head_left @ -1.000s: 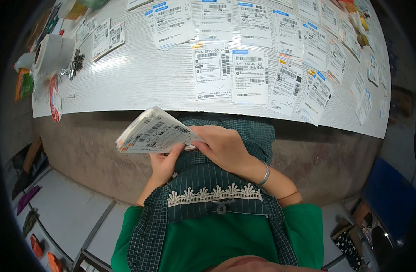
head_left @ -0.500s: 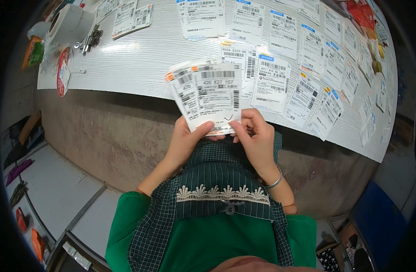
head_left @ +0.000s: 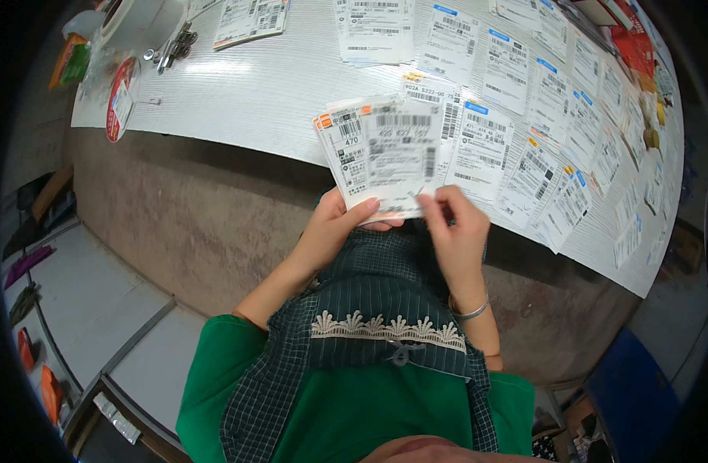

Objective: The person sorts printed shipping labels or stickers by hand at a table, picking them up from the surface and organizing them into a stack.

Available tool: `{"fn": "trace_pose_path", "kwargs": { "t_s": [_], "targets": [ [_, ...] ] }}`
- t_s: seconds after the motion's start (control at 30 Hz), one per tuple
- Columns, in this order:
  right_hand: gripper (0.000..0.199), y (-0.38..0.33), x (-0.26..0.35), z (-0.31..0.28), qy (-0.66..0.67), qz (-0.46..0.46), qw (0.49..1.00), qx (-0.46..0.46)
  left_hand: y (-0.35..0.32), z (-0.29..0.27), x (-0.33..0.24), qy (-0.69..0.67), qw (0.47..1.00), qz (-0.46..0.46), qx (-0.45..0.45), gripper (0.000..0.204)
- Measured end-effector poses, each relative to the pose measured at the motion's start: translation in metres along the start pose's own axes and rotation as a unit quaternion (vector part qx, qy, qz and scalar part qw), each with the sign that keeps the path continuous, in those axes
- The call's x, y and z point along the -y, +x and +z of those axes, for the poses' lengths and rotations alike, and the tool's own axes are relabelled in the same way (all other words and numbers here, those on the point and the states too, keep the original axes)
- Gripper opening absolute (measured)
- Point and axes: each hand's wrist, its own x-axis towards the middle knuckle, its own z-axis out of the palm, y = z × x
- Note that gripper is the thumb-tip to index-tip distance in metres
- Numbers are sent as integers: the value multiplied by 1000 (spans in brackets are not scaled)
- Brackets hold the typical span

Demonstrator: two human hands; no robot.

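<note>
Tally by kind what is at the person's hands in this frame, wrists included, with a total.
Hands: 2 (left hand, right hand)
Fanned stack of labels, held by both: 1
Bracelet, right wrist: 1
Total: 4
Loose labels on the table: too many to count reliably.

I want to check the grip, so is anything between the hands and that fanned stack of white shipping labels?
Nothing visible. The left hand grips the fanned stack of white printed shipping labels from below at its lower edge, and the right hand pinches its lower right corner directly, above the white table's edge.
</note>
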Motion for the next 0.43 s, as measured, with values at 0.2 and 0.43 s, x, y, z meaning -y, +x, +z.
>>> {"fn": "trace_pose_path", "kwargs": {
  "t_s": [0.2, 0.43],
  "targets": [
    [24, 37, -19, 6, -294, -65, 949, -91, 9, -9, -6, -14, 998, 34, -44, 34],
    [26, 27, 13, 14, -24, -5, 998, 65, 15, -18, 1, 33, 988, 117, -94, 38]
  ]
}}
